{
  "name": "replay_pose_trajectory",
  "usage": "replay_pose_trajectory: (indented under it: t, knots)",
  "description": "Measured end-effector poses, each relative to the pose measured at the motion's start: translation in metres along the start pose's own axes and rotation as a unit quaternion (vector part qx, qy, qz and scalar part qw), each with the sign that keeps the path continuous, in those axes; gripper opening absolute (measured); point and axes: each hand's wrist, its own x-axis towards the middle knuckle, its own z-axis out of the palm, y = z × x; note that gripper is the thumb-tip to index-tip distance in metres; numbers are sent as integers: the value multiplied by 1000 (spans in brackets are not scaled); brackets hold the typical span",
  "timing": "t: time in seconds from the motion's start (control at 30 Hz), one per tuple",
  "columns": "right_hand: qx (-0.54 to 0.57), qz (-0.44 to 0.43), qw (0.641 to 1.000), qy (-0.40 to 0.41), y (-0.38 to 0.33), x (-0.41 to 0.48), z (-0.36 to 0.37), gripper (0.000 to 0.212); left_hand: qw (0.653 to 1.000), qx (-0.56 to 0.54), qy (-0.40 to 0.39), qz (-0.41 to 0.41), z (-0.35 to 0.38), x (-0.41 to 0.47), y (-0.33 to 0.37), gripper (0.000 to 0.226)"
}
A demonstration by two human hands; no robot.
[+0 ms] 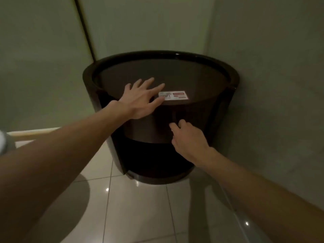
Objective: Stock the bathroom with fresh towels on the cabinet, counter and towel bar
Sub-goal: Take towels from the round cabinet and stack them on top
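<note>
Resting left hand (140, 102) on cabinet (233, 79), right hand (187, 139) curled

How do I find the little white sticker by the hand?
Look at the dark round cabinet in the corner. On its flat top, near the front edge, a small label lies at the fingertips of the left hand. It is the only pale thing there: white with red patches.

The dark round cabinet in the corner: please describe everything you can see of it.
The cabinet is dark brown, glossy, wood-like, drum-shaped, upright on the tiled floor in a wall corner. A raised rim rings its flat top, where a white card lies. Below the curved front panel is a dark open recess. The left hand rests flat on the top; the right hand touches the front panel, fingers curled.
</note>
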Motion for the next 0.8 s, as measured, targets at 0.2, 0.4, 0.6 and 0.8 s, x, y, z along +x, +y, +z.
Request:
replay_pose_trajectory:
  t: [0.2,0.4,0.6,0.8]
  knots:
    - [-18,-38,998,42,-3,-1,14,32,999,21,25,-4,16,-3,1,70]
    - [7,-11,999,48,-6,7,18,28,999,26,20,-15,16,-2,0,69]
    - [9,-5,999,40,-6,8,15,24,1000,17,7,-25,15,-1,-1,70]
    - [7,-13,999,39,-6,7,15,23,999,24,4,-29,12,1,0,72]
